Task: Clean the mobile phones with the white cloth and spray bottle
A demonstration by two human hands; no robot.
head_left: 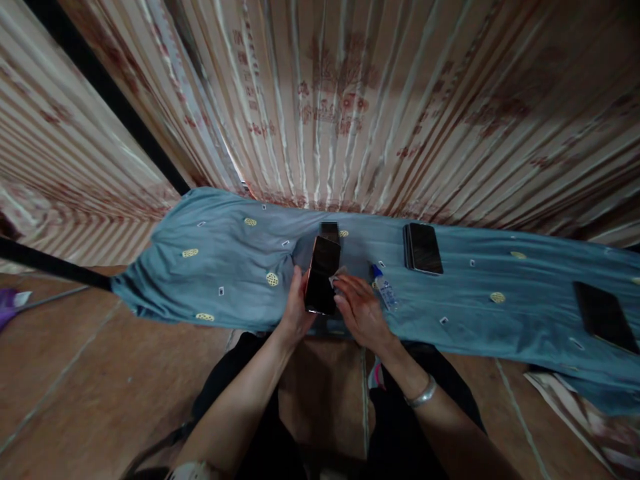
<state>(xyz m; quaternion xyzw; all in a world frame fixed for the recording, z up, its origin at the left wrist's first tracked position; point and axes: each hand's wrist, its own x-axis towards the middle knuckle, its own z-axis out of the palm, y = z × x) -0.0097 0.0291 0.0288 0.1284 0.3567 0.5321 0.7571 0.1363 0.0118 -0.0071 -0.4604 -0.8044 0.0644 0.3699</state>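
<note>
My left hand (299,308) is closed around the lower left side of a smartphone (321,277), whose dark screen faces up toward me. Against the phone's right edge, my right hand (361,308) pinches a small whitish wipe (338,273) with the fingertips. The wipe touches the screen; most of it is hidden by the fingers. Just right of that hand, a small clear bottle with a blue cap (385,288) lies on the blue cloth (245,267). A small dark rectangle (329,231) shows behind the phone's top end; what it is I cannot tell.
Stacked dark phones (424,248) lie on the cloth to the right, and another dark phone (605,313) is near the far right. A patterned curtain (340,100) hangs along the back. Black poles (115,100) stand at the left, and tiled floor (70,353) lies below.
</note>
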